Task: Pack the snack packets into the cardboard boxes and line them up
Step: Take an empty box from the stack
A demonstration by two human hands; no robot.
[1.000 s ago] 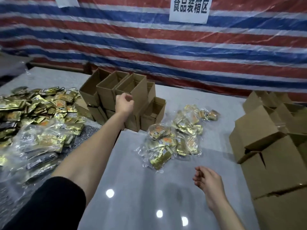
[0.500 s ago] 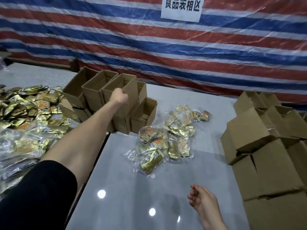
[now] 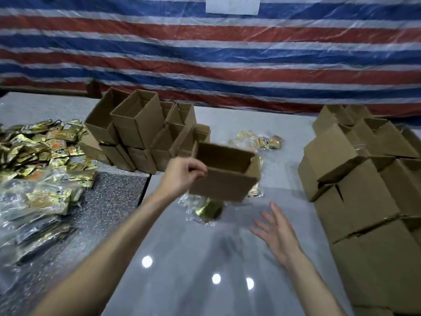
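Note:
My left hand (image 3: 182,175) grips the near left rim of an open, empty cardboard box (image 3: 224,176) and holds it in the air above the table's middle. The box hides most of a small heap of gold snack packets (image 3: 208,209) lying under it; a few more packets (image 3: 268,141) show behind it. My right hand (image 3: 276,231) hovers over the grey table (image 3: 182,258) below and right of the box, fingers spread, holding nothing. A stack of empty open boxes (image 3: 141,131) stands at the back left.
A big pile of gold snack packets (image 3: 38,156) covers the left side, some in clear bags (image 3: 34,213). Larger cardboard boxes (image 3: 364,183) are stacked along the right edge. A striped red, white and blue tarp (image 3: 205,53) hangs behind the table.
My left hand took one box from the back-left stack and carried it toward me and to the right. My right hand rose and spread its fingers.

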